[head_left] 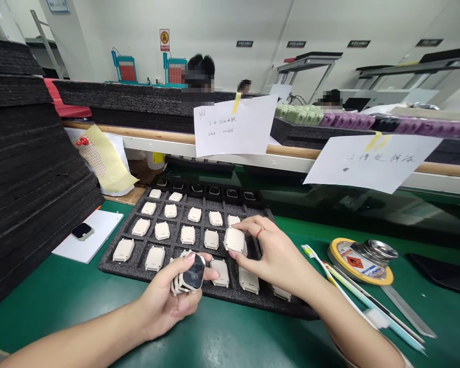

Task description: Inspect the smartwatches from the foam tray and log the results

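My left hand [172, 296] is closed around a small stack of watch cases [192, 272]; the front one shows a dark glass face. Between the thumb and fingers of my right hand [262, 245] is a cream watch case [234, 239], its pale back turned up, held over the tray. Below both hands lies a black foam tray [107, 263] divided into compartments, many with a cream watch case in them, such as the case [155, 258] at the front left. My right hand hides some of the compartments on that side.
Black foam trays [19, 168] are piled high at the left. A watch [82, 231] lies on white paper. To the right are a toothbrush [329, 273], a yellow-rimmed round container [362, 260] and a metal blade [408, 312]. A shelf edge with hanging notes [235, 125] crosses above; people sit beyond.
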